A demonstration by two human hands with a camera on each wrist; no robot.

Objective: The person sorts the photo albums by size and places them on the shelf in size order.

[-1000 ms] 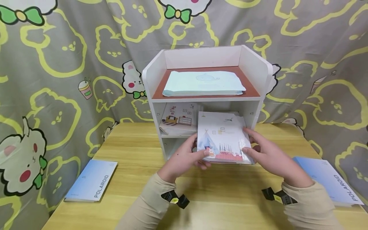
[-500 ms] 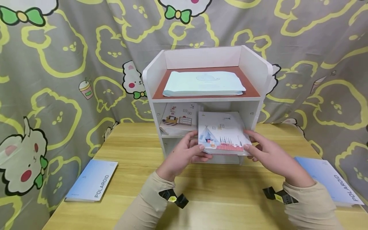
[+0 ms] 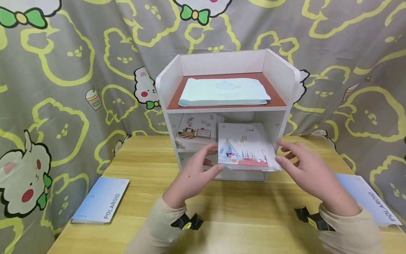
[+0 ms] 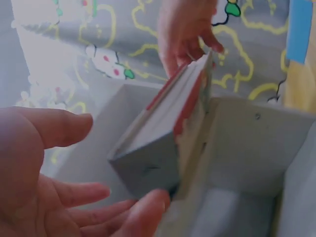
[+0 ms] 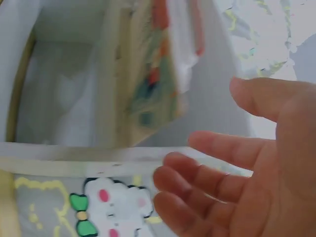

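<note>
A thick white photo album (image 3: pixel 242 143) with a blue tent on its cover lies on the right of the middle shelf of a white shelf unit (image 3: pixel 168 83), its front end jutting past the edge. My left hand (image 3: pixel 195 174) is beside the album's near left corner, fingers spread and holding nothing. In the left wrist view the album (image 4: pixel 160 116) shows its spine side and red-edged covers, with my fingertips close to its corner. Off the album's right side is my right hand (image 3: pixel 309 174), fingers loosely bent, with a gap to the album (image 5: pixel 158 84) in the right wrist view.
Another illustrated album (image 3: pixel 198 130) lies left on the same shelf. A pale album with a whale (image 3: pixel 225 91) rests on the top shelf. Blue-white POLAROID albums lie on the wooden table (image 3: pixel 247 218), one far left (image 3: pixel 101 199), one far right (image 3: pixel 369 199). A patterned curtain (image 3: pixel 120 63) hangs behind.
The tent album has risen and gone back onto the middle shelf from the earlier lower, nearer position. Both hands have let go and moved apart, left hand leftward, right hand rightward.
</note>
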